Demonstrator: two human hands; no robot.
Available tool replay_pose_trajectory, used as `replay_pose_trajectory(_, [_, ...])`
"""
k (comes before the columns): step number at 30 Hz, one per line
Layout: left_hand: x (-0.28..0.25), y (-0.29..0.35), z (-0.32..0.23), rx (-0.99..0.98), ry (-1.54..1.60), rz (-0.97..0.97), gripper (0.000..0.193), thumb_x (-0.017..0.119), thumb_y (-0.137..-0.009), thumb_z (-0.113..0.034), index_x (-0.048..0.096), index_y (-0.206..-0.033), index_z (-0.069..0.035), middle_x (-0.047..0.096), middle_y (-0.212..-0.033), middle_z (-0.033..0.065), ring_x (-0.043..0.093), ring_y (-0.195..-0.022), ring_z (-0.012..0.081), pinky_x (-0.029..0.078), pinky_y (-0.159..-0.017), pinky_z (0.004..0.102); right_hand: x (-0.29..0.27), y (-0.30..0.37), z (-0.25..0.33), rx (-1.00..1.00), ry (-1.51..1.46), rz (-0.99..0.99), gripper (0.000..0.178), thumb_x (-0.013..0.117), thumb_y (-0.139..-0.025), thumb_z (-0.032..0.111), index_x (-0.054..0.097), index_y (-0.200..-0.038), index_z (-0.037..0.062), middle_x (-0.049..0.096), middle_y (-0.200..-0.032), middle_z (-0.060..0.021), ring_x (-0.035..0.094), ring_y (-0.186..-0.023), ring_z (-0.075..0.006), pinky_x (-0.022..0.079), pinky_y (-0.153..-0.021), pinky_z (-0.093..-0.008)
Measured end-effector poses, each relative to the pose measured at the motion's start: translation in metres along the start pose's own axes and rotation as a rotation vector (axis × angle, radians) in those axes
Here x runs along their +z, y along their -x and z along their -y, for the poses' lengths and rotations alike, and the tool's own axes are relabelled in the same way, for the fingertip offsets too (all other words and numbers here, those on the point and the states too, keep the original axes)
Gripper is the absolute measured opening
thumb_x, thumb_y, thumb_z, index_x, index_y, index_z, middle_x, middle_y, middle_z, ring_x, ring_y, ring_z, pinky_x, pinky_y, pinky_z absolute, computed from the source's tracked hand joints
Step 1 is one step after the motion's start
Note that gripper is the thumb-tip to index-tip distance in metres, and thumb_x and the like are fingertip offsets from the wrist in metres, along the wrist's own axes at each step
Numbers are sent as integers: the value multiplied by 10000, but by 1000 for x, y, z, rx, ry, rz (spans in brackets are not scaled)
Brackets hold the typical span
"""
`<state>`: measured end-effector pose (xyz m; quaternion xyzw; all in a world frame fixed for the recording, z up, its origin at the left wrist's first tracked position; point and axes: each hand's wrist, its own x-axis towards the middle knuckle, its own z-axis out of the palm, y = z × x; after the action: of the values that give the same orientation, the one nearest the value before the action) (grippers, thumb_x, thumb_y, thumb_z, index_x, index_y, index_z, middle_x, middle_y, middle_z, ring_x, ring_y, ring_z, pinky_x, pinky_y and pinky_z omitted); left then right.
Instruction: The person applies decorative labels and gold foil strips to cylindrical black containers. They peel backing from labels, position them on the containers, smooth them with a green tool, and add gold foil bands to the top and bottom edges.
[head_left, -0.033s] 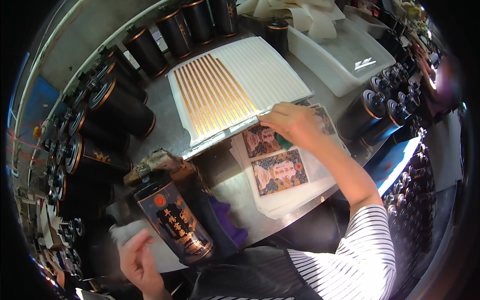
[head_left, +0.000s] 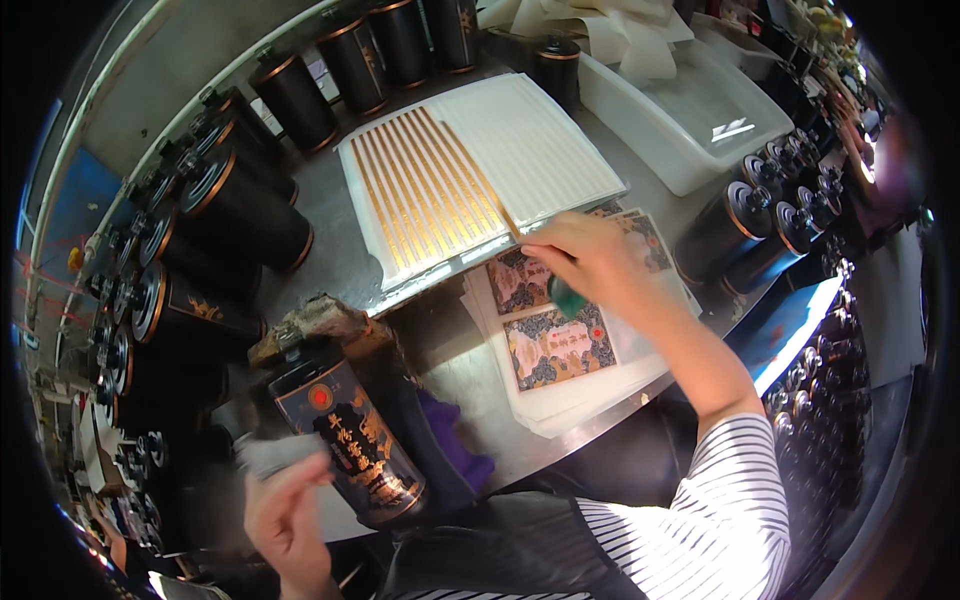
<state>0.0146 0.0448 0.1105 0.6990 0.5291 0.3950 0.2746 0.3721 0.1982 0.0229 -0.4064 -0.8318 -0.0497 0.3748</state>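
My right hand (head_left: 590,262) is closed at the near edge of a white backing sheet (head_left: 540,140), pinching the lower end of a thin gold strip (head_left: 508,222). The strip's near end rises off the sheet; more gold strips (head_left: 420,190) lie side by side on its left half. Something green (head_left: 567,298) shows beneath that hand. At the lower left, my left hand (head_left: 288,520) is blurred, fingers drawn together at a greyish-white piece (head_left: 275,455) I cannot identify. Beside it a black bottle (head_left: 355,445) with gold decoration rests tilted in a padded holder (head_left: 435,450).
Printed labels (head_left: 560,345) on pale sheets lie under my right forearm. Black bottles (head_left: 240,215) crowd the left and far edges; others (head_left: 735,220) stand at the right. A translucent plastic tub (head_left: 670,130) sits at the far right with pale sheets behind it.
The near end of the gold strip has come up off the sheet with my right hand, which has shifted slightly nearer. My left hand has moved a little right, toward the bottle.
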Motion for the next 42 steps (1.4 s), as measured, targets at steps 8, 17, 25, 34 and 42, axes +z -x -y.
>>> replay_pose_trajectory(8, [66, -56, -27, -615, 822, 586, 225, 506, -982, -111, 612, -1085, 59, 645, -1020, 89, 607, -918, 102, 487, -829, 242, -39, 15, 150, -200, -153, -15, 337, 770, -708, 181, 684, -996, 27, 516, -603, 7, 537, -492, -140, 396, -431, -252])
replay_pose_trajectory(17, [28, -41, -27, -502, 512, 669, 287, 480, -992, -201, 638, -965, 37, 621, -756, 59, 594, -612, 100, 470, -580, 210, -32, 50, 67, 1245, -1170, -180, 370, 397, -1030, 298, 616, -1126, 16, 590, -877, -4, 519, -713, -80, 447, -635, -241])
replay_pose_trajectory(25, [6, -31, -21, -526, 458, 641, 654, 245, -1042, -398, 680, -886, 64, 612, -684, 84, 548, -521, 113, 484, -530, 236, -31, 17, 103, 542, -1476, 194, 324, 415, -976, 259, 562, -822, 15, 452, -533, -1, 416, -421, -81, 347, -437, -195])
replay_pose_trajectory(34, [-26, -20, -11, -503, 500, 624, 593, 277, -1048, -327, 687, -875, 64, 683, -797, 126, 510, -509, 97, 430, -474, 212, -10, -66, 178, 515, -1278, 1053, 249, 564, -951, 197, 657, -1052, -11, 636, -838, -26, 557, -716, -79, 458, -649, -218])
replay_pose_trajectory(42, [-35, -12, 5, -331, 487, 358, 189, 607, -904, -142, 676, -841, 23, 602, -746, 37, 520, -655, 76, 399, -598, 202, -29, -66, 183, 635, -1086, 737, 154, 659, -888, 106, 668, -961, -29, 637, -763, -17, 564, -670, -55, 434, -589, -190])
